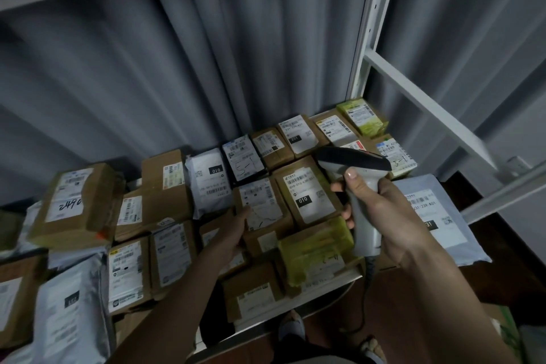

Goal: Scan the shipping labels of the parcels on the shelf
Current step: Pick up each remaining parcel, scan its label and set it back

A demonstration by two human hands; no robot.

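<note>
Many parcels with white shipping labels cover the shelf point(334, 281). My right hand point(381, 213) grips the handle of a grey and black barcode scanner point(354, 162), whose head hangs over the parcels at the right. Just under the scanner lies a brown box marked "010" point(307, 192). My left hand point(236, 230) holds the near left side of a small brown box with a torn white label point(263, 210) in the middle of the shelf. A yellow-taped parcel point(313, 254) lies in front of the scanner handle.
A grey curtain point(177, 68) hangs behind the shelf. A white metal upright point(366, 32) and slanted brace point(428, 109) frame the right side. A grey mailer bag point(437, 216) overhangs the shelf's right end. A larger box marked "2460" point(74, 204) sits stacked at the left.
</note>
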